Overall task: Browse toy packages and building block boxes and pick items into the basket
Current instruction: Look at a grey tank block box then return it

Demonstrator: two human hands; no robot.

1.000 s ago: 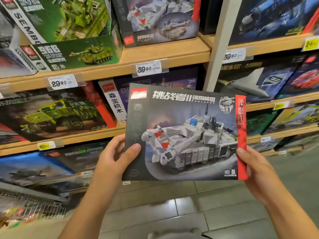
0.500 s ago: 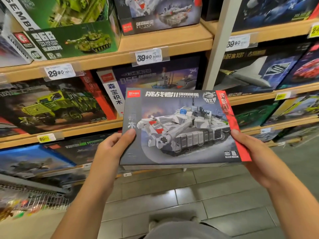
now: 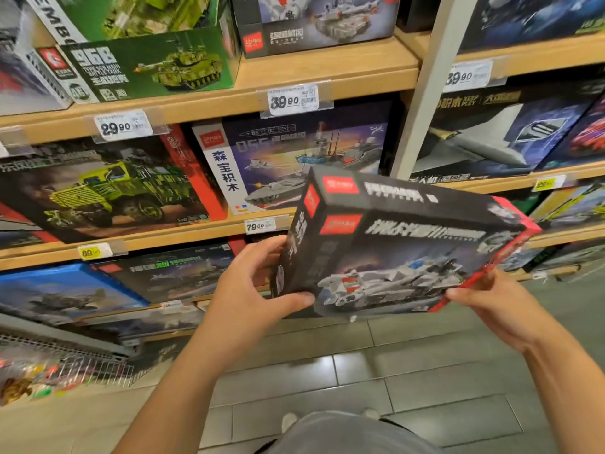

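Dark cardboard, red-edged — the tank box (image 3: 402, 247) is tilted in mid-air before the wooden shelves (image 3: 327, 65). The left hand (image 3: 252, 290) curls round its near left corner, thumb on the face; the right hand (image 3: 484, 298) pinches the lower right corner. Bare tiled floor (image 3: 327, 371) lies below.

You hold one building block box (image 3: 402, 250) in front of the shelves, tipped so that its top panel and short left end both show along with the front. It is dark grey, with red logo patches near the upper left corner and a red strip down its right edge. The front pictures a grey-white tank with small red and blue details, under a white Chinese title that is blurred. Its left end sits higher than you would expect, the box slanting down to the right.
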